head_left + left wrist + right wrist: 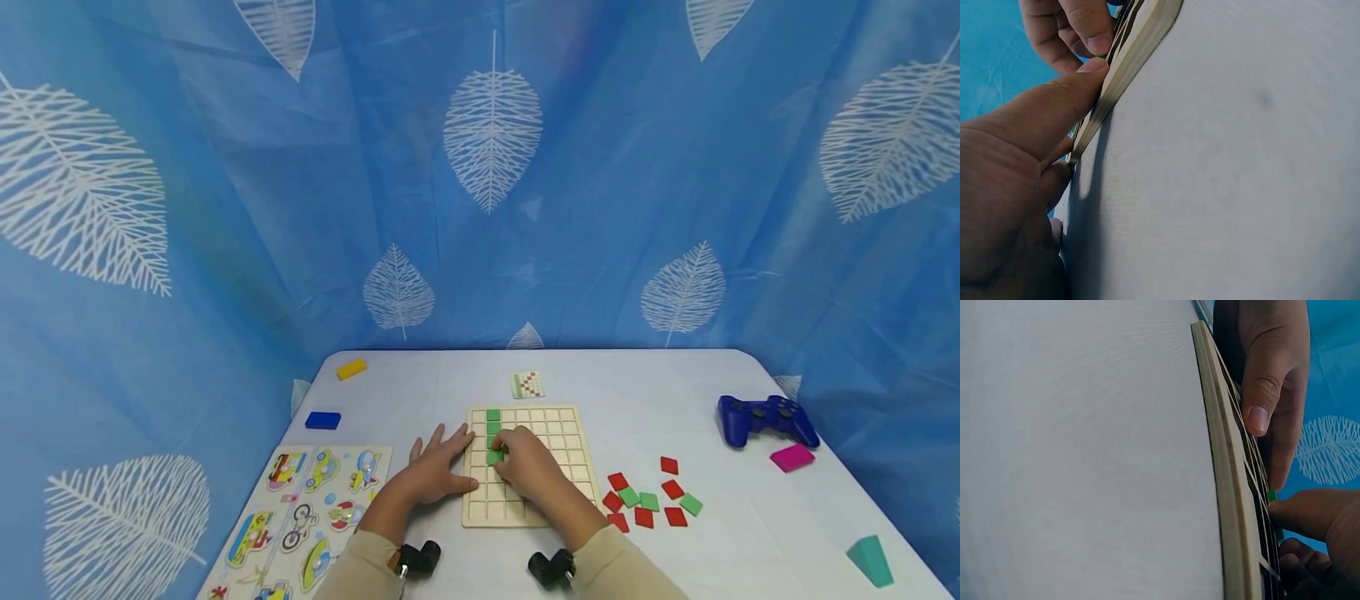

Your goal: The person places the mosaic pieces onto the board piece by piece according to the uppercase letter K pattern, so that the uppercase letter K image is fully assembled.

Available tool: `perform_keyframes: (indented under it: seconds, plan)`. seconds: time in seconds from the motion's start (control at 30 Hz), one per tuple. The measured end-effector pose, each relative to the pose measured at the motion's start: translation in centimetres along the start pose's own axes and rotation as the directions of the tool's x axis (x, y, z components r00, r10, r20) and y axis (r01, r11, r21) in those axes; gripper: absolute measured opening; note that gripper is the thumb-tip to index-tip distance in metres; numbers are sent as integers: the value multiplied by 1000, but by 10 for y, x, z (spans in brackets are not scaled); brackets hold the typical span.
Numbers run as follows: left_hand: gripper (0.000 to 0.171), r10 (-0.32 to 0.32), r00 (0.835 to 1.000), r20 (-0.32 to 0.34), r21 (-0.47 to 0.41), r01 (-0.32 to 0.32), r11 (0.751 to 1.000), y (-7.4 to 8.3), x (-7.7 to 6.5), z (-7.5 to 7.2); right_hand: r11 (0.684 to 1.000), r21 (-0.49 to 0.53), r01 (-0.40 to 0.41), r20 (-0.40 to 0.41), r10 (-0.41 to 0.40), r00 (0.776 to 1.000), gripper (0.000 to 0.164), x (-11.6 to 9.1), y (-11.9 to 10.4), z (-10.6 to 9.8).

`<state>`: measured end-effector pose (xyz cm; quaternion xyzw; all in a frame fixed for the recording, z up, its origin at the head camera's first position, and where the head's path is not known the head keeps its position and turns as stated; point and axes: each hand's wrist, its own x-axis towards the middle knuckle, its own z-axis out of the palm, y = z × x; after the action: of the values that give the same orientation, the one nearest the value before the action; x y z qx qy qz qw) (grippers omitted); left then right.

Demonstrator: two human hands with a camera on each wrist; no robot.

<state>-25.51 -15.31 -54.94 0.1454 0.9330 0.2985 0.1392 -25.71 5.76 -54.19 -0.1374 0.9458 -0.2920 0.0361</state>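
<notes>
A square wooden grid board (525,510) lies on the white table, with a column of green tiles (493,415) in its second column from the left. My left hand (435,471) is spread along the board's left edge, thumb and fingertips resting on the rim. Over the grid, my right hand (528,467) has its fingers curled and pinches a green square tile (493,457) at the lower end of that column. In the right wrist view, the thumb is right at a green tile (1272,496); the curled fingers are partly hidden.
Loose red tiles (644,517) and green tiles (648,502) lie right of the board. A pattern card (527,384) sits behind it. A picture puzzle (300,500) is at left, a blue game controller (767,419) at right. Blue (323,421) and yellow blocks (351,368) lie at back left.
</notes>
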Motion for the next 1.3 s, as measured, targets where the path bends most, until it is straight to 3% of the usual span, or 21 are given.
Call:
perform_keyframes:
  seconds: [0.27, 0.5, 0.7, 0.9, 1.0, 1.13, 1.3]
  plan:
    - [88, 4, 1000, 2, 1, -4, 1000, -1, 2, -1, 999, 44, 7, -12, -7, 1000, 15, 1, 2, -2]
    - [87, -2, 1000, -6, 3, 2, 1000, 2, 1, -1, 998, 48, 45, -1, -45, 999, 29, -1, 5, -5]
    - [89, 0, 1000, -1, -1, 0, 1000, 4, -3, 2, 997, 66, 27, 9, -27, 1000, 45, -30, 14, -31]
    - [89, -12, 1000, -26, 5, 12, 1000, 5, -4, 2, 992, -26, -125, -35, 124, 992, 35, -74, 57, -90]
    - [89, -31, 999, -23, 15, 31, 999, 5, -4, 2, 970, -109, -218, 10, 220, 975, 32, -91, 88, -113]
    - [90, -27, 1000, -14, 9, 27, 1000, 5, -5, 3, 952, -149, -269, 99, 285, 953, 28, -108, 120, -125]
    - [89, -15, 1000, -19, 2, 15, 1000, 6, -4, 4, 959, -95, -268, 118, 278, 953, 22, -117, 134, -122]
